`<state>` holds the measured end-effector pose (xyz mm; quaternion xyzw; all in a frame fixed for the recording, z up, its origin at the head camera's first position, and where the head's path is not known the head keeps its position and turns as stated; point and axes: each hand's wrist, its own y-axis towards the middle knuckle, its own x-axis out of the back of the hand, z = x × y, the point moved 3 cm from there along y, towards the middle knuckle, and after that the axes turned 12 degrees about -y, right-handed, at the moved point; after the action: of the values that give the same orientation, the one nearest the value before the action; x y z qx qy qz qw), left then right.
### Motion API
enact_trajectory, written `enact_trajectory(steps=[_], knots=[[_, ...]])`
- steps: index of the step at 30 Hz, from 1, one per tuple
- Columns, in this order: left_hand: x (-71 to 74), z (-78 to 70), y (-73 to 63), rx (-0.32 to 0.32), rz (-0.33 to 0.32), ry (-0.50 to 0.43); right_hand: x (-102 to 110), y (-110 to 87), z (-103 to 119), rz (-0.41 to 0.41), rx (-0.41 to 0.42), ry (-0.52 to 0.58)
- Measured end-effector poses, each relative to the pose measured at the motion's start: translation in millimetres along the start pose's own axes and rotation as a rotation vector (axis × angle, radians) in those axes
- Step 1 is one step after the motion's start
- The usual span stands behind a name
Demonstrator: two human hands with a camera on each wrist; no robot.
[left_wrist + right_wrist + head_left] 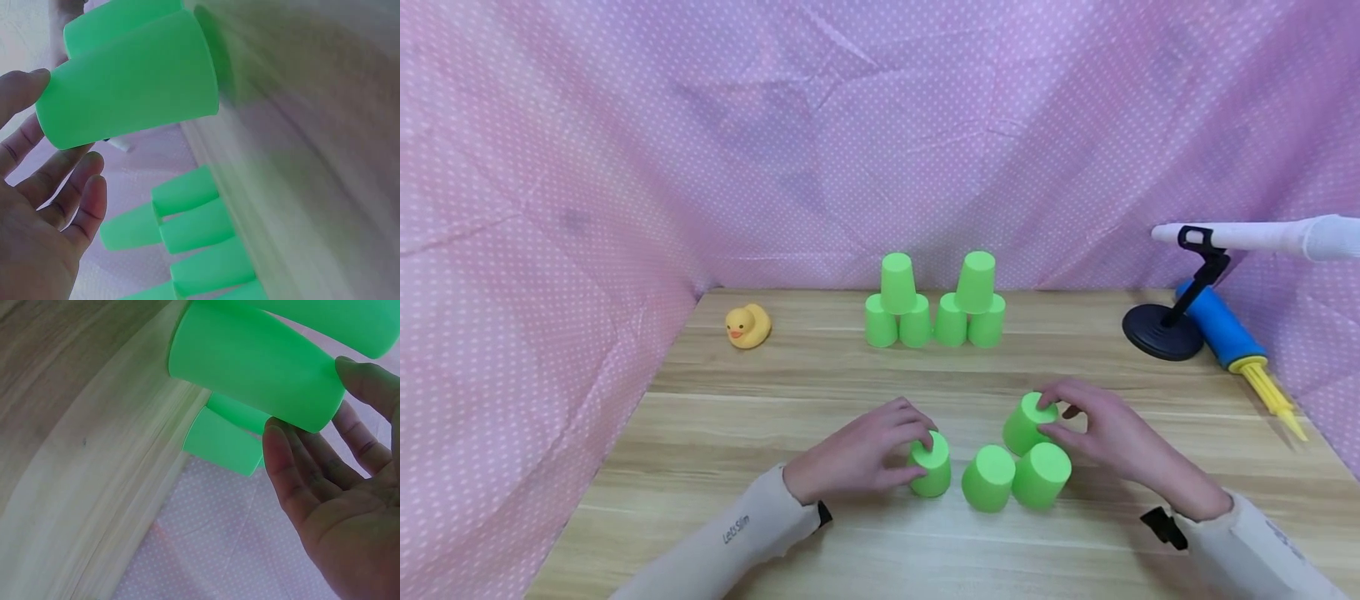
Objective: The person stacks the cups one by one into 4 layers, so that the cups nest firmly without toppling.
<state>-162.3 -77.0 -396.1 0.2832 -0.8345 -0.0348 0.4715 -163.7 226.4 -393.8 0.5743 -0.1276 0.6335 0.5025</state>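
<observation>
My left hand (876,446) pinches the closed upper end of an upside-down green cup (931,475) between thumb and fingers. In the left wrist view, the thumb lies on that end of the cup (131,81) with a finger behind it. On the other side, my right hand (1093,425) grips the top of another upside-down green cup (1022,429), thumb and fingertips around its edge; the right wrist view shows this cup (256,365) too. Between the hands, two more upside-down cups stand side by side, a left one (987,479) and a right one (1040,477).
Toward the back stand two small green cup pyramids, a left one (898,287) and a right one (976,287). A yellow rubber duck (748,327) sits at back left. At right are a black stand (1163,332) holding a white tube (1247,235) and a blue pump (1225,327).
</observation>
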Motion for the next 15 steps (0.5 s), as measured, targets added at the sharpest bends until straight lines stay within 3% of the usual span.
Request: enact_trajectory(steps=[8, 15], knots=[[24.9, 3.6, 4.4, 0.033, -0.09, 0.027, 7.8, 6.5, 3.2, -0.019, 0.019, -0.032], [59.2, 10.6, 23.9, -0.076, -0.228, 0.081, 24.4, 23.3, 9.2, -0.053, 0.055, -0.036]])
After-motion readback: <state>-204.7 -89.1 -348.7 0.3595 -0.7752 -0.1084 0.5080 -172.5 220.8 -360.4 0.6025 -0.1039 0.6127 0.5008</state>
